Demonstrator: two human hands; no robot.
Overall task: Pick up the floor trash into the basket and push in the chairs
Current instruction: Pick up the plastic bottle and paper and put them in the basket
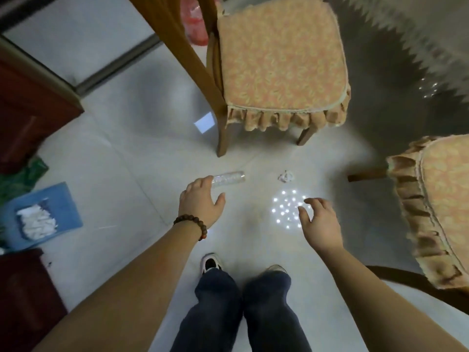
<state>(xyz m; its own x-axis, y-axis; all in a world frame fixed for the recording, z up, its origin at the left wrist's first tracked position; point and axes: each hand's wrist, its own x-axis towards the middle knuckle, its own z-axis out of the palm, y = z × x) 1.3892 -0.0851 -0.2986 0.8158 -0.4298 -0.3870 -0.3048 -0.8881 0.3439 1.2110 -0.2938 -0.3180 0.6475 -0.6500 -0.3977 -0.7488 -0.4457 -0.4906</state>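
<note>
Two pieces of trash lie on the floor (127, 148) before the chair (279, 59): an empty bottle (229, 178), likely light, slick and crushable, best grasped mid-body by the spread, empty left hand (200, 201) touching it, and paper (286, 176) beyond the empty, loose-fingered right hand (318, 221).

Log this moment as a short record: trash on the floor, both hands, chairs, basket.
trash: clear plastic bottle lying on its side on the floor; crumpled white paper to its right
left hand: open, fingers at the bottle's near end, not yet gripping it
right hand: open, fingers spread, holding nothing
chairs: cushioned chair ahead; second cushioned chair at right
basket: blue basket at left, white paper inside
</note>
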